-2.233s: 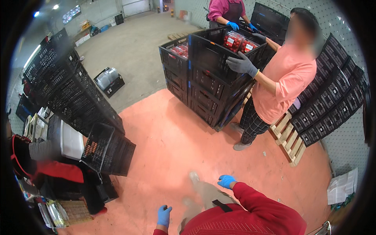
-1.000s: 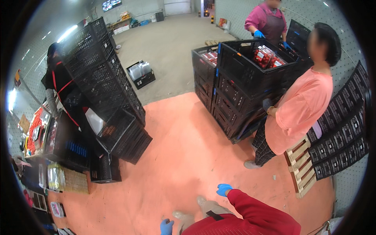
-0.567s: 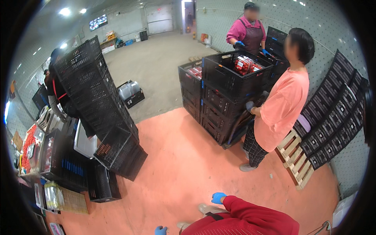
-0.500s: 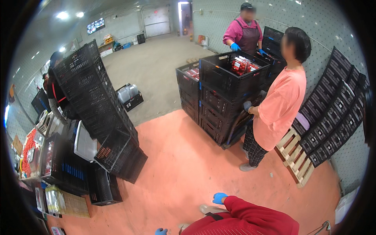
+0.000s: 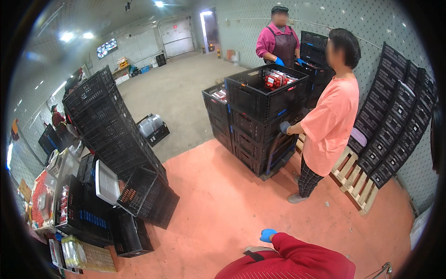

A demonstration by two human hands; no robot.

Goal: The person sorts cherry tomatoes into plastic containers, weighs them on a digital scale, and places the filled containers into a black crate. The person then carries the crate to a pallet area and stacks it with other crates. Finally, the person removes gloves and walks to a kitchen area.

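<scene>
Left hand out of view, stack of black crates [image 5: 111, 123] at left, loaded black crates [image 5: 245, 95] at upper centre, well apart from blue-gloved right hand [image 5: 267, 235] at lower centre, cannot tell whether its fingers meet, co-worker [image 5: 332, 109] at right

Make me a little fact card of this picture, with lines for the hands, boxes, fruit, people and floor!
Left hand: out of view
Right hand: blue glove, nothing seen in its grip, low in the picture
Middle crates: black, stacked up
Fruit packs: clear with red fruit, inside a top crate
Near person: peach shirt, beside the middle crates
Far person: dark apron, behind them
Left crates: black, tall stack
Floor: orange nearby, gray beyond
</scene>
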